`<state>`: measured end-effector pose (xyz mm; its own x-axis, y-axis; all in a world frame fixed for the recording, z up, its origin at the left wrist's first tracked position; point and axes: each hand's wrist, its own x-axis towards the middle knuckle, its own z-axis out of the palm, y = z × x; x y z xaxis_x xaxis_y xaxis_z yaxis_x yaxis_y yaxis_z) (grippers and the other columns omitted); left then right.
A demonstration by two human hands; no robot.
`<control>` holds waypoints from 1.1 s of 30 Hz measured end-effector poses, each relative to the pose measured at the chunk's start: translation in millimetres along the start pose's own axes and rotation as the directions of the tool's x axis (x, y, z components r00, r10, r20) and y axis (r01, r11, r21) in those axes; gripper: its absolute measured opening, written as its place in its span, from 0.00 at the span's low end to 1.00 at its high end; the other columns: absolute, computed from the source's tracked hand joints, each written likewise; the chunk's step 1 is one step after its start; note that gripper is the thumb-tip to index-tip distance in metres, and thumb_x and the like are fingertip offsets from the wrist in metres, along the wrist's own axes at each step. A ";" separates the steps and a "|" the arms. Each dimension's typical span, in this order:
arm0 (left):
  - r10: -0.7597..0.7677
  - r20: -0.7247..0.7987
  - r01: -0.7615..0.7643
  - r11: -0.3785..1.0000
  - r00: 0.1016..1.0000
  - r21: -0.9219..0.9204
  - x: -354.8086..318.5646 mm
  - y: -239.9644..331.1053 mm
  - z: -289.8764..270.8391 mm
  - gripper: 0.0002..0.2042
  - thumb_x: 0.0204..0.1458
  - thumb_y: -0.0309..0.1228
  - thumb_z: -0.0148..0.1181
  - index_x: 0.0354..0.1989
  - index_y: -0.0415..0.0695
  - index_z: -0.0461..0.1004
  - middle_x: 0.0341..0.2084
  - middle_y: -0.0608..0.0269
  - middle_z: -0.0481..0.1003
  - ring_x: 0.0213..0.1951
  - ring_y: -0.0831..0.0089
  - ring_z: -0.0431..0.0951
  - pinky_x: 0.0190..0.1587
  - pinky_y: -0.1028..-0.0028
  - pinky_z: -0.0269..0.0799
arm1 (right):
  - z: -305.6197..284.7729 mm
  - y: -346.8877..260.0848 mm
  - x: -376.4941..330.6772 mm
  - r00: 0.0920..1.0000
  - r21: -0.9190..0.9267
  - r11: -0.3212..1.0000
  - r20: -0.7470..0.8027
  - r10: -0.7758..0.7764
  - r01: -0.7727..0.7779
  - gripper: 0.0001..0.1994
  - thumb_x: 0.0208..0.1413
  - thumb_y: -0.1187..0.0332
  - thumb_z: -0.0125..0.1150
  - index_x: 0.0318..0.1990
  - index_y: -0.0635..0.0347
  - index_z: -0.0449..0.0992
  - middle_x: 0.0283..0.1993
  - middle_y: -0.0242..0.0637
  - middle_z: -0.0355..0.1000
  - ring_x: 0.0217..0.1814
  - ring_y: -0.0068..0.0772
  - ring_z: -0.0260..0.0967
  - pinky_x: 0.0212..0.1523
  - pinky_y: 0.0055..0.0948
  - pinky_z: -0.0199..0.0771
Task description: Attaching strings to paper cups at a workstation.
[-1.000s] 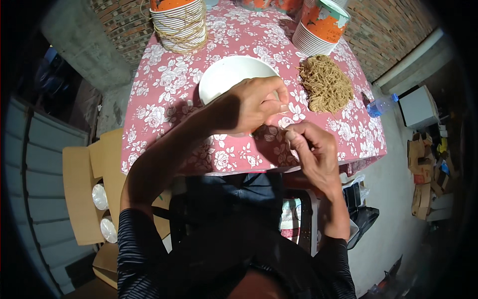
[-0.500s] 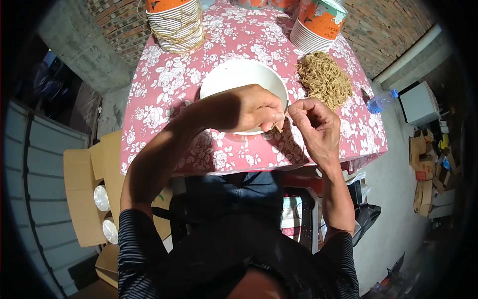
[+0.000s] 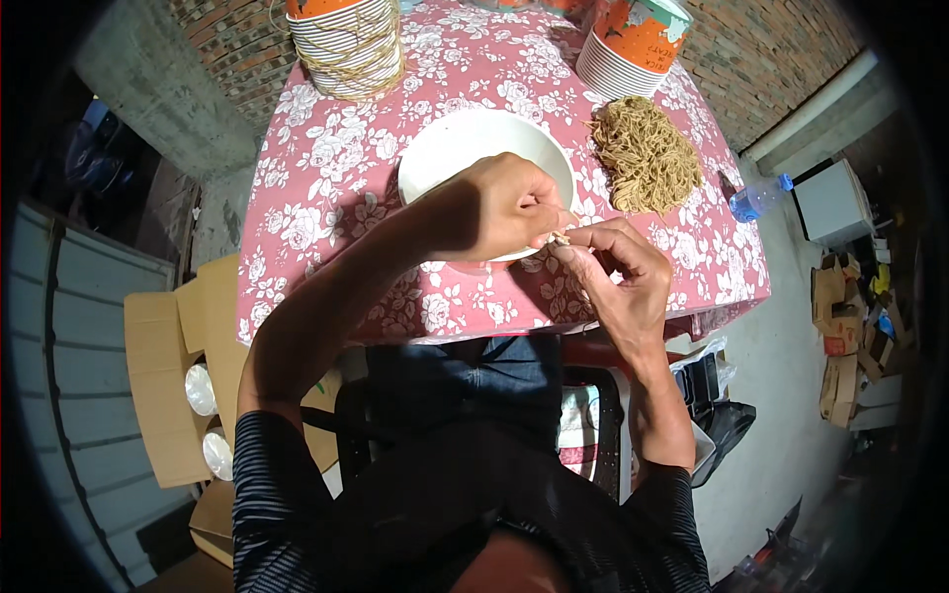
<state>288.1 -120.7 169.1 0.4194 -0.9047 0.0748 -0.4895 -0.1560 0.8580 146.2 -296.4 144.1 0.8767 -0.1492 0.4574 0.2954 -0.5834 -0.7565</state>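
My left hand (image 3: 506,206) is closed over the near right rim of a white bowl (image 3: 435,148), fingers curled in. My right hand (image 3: 628,272) meets it with thumb and forefinger pinched. Between the fingertips of both hands a short piece of straw-coloured cord (image 3: 558,239) shows, looking bunched or knotted; most of it is hidden by the fingers. Just beyond my right hand lies a tangled heap of tan twisted cords (image 3: 647,156) on the flowered tablecloth (image 3: 316,232).
Stacked orange-and-white paper buckets stand at the far left (image 3: 346,49), wound with cord, and far right (image 3: 633,49). A plastic bottle (image 3: 759,198) is beyond the table's right edge. Opened cardboard (image 3: 158,376) lies at left; boxes (image 3: 840,316) sit on the right floor.
My right hand has shifted slightly left and down, and its fingertips press closer to the left hand's. The cord ends that stuck out below are now gathered between the fingers.
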 end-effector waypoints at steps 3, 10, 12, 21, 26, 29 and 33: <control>0.021 -0.042 -0.020 0.999 0.999 0.033 -0.4 0.8 2.9 0.13 0.66 0.32 0.58 0.33 0.34 0.79 0.22 0.64 0.76 0.26 0.80 0.73 0.30 0.73 0.69 | 2.1 7.9 -2.4 0.997 0.069 0.995 -0.002 0.072 -0.071 0.12 0.52 0.75 0.76 0.43 0.68 0.84 0.36 0.37 0.79 0.34 0.23 0.76 0.34 0.23 0.75; -0.044 -0.028 0.044 0.999 0.999 0.002 -0.9 5.9 0.9 0.13 0.65 0.32 0.58 0.32 0.35 0.78 0.21 0.66 0.74 0.25 0.81 0.71 0.29 0.75 0.68 | 8.9 -2.0 -1.6 0.976 -0.195 0.966 -0.102 -0.192 0.169 0.17 0.50 0.78 0.76 0.48 0.66 0.82 0.38 0.40 0.79 0.32 0.29 0.78 0.29 0.25 0.76; -0.104 0.020 0.105 0.994 0.994 -0.026 1.2 8.3 -0.5 0.13 0.65 0.32 0.58 0.32 0.36 0.79 0.20 0.67 0.74 0.24 0.81 0.70 0.29 0.75 0.67 | 8.2 1.5 -1.4 0.945 -0.273 0.926 -0.123 -0.304 0.262 0.16 0.49 0.77 0.76 0.48 0.65 0.83 0.38 0.41 0.79 0.32 0.33 0.79 0.29 0.28 0.78; -0.129 0.060 0.136 0.982 0.990 -0.132 3.2 -0.7 -1.2 0.13 0.65 0.32 0.56 0.32 0.34 0.77 0.23 0.66 0.75 0.26 0.81 0.70 0.31 0.77 0.68 | 15.7 11.2 -1.7 0.854 -0.393 0.830 -0.176 -0.490 0.395 0.16 0.47 0.77 0.78 0.46 0.63 0.85 0.34 0.41 0.79 0.30 0.33 0.80 0.25 0.28 0.76; -0.171 0.096 0.179 0.980 0.981 -0.082 5.1 1.4 -2.4 0.14 0.66 0.34 0.56 0.32 0.35 0.77 0.24 0.65 0.75 0.26 0.80 0.71 0.31 0.77 0.68 | 16.0 20.1 -2.4 0.830 -0.418 0.798 -0.160 -0.535 0.434 0.15 0.46 0.77 0.79 0.43 0.62 0.85 0.33 0.40 0.78 0.27 0.30 0.77 0.22 0.27 0.74; -0.197 0.100 0.200 0.979 0.975 -0.025 4.5 9.2 -4.6 0.14 0.66 0.34 0.57 0.32 0.35 0.77 0.24 0.65 0.76 0.27 0.80 0.72 0.31 0.77 0.69 | 18.7 21.4 -0.7 0.818 -0.428 0.785 -0.158 -0.553 0.448 0.12 0.47 0.78 0.77 0.41 0.63 0.85 0.32 0.39 0.77 0.26 0.31 0.76 0.22 0.28 0.73; -0.149 0.076 0.157 0.980 0.986 -0.121 4.3 -0.7 -1.3 0.12 0.65 0.33 0.58 0.38 0.34 0.77 0.26 0.63 0.76 0.28 0.80 0.73 0.33 0.77 0.70 | 15.7 19.1 0.0 0.834 -0.383 0.816 -0.174 -0.524 0.434 0.09 0.49 0.81 0.74 0.37 0.65 0.82 0.32 0.40 0.76 0.27 0.35 0.76 0.24 0.29 0.73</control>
<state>291.3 -124.0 169.5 0.4280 -0.8990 -0.0924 -0.3214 -0.2470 0.9141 157.8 -295.0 122.3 0.5099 0.0430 0.8591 0.4759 -0.8461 -0.2401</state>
